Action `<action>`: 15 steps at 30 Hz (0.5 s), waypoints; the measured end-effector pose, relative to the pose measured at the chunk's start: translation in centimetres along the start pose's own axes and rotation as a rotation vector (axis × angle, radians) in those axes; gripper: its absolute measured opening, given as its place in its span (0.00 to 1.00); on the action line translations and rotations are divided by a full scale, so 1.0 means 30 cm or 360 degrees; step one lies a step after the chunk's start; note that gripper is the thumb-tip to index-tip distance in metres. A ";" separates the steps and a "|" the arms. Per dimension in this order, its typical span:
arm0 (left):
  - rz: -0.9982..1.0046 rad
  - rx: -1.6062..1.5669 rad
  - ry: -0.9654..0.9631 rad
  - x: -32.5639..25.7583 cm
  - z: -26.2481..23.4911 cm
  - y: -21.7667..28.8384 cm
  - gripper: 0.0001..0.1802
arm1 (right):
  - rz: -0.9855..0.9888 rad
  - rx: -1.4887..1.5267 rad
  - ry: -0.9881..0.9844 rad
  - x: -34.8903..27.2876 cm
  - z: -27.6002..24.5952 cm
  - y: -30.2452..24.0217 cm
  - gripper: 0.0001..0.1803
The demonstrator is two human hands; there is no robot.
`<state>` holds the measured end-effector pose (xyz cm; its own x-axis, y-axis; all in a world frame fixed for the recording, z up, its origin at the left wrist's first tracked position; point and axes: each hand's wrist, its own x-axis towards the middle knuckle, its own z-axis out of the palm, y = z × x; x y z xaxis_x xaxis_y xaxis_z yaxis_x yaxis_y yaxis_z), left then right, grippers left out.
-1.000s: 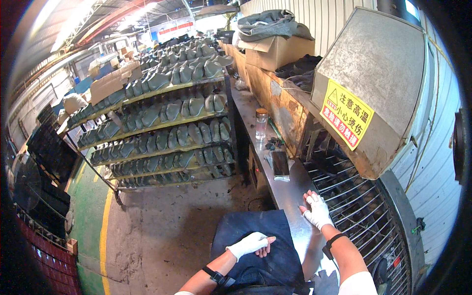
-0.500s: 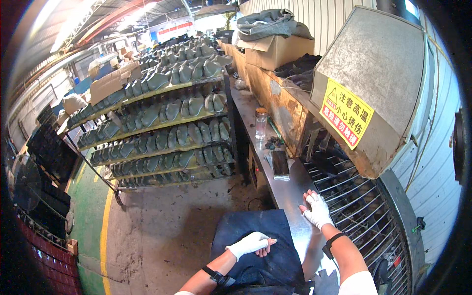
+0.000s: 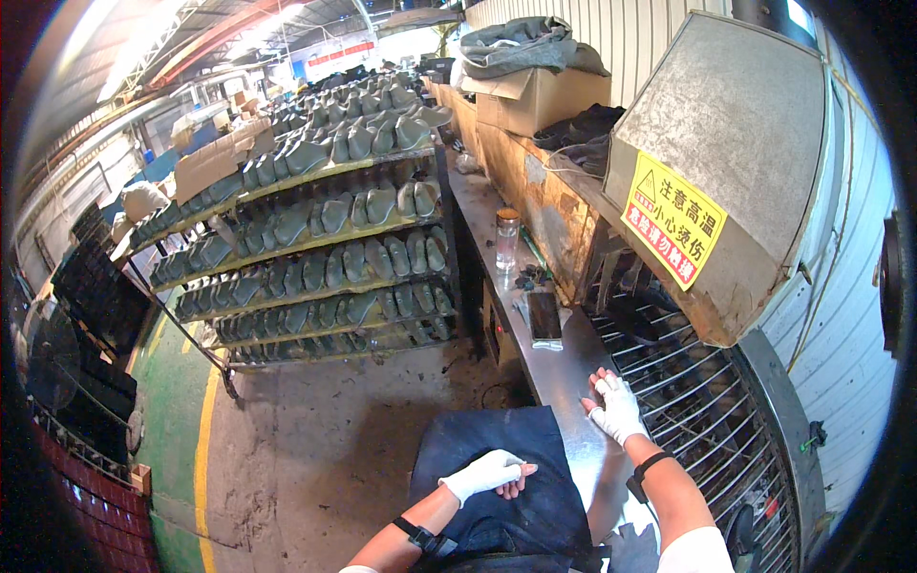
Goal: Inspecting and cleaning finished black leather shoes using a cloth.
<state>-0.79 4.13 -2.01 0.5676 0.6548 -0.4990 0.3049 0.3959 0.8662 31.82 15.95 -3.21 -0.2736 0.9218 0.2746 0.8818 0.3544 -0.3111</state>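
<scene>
My left hand (image 3: pixel 492 475), in a white glove with bare fingertips, rests over the dark blue apron (image 3: pixel 449 439) on my lap. Its fingers are curled in, and nothing shows in them. My right hand (image 3: pixel 617 409), gloved the same way, lies at the edge of the metal worktop (image 3: pixel 564 372), beside the conveyor of metal rods (image 3: pixel 669 377). Its fingers are slightly bent and the thumb stands apart; it holds nothing. Farther along the worktop lies a dark phone (image 3: pixel 544 316), with a clear bottle with an orange-brown lid (image 3: pixel 506 239) beyond it.
A grey hood (image 3: pixel 721 124) with a yellow warning label covers the conveyor's far part, where a dark shoe-like item (image 3: pixel 635 325) sits. On the left stands a rack (image 3: pixel 334 234) with rows of grey-green shoe-shaped pieces. A cardboard box (image 3: pixel 535 100) with grey cloth stands on the wooden ledge.
The conveyor rods and the dark item under the hood have shifted slightly toward me. Both my hands have stayed where they were.
</scene>
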 end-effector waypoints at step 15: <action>-0.0007 -0.0002 0.0027 0.000 0.003 -0.002 0.32 | -0.0029 -0.0012 -0.0005 0.002 -0.011 -0.007 0.35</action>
<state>-0.74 4.04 -2.07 0.5533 0.6639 -0.5031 0.3063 0.3995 0.8640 31.76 15.87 -2.82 -0.2909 0.9157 0.2772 0.8796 0.3699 -0.2990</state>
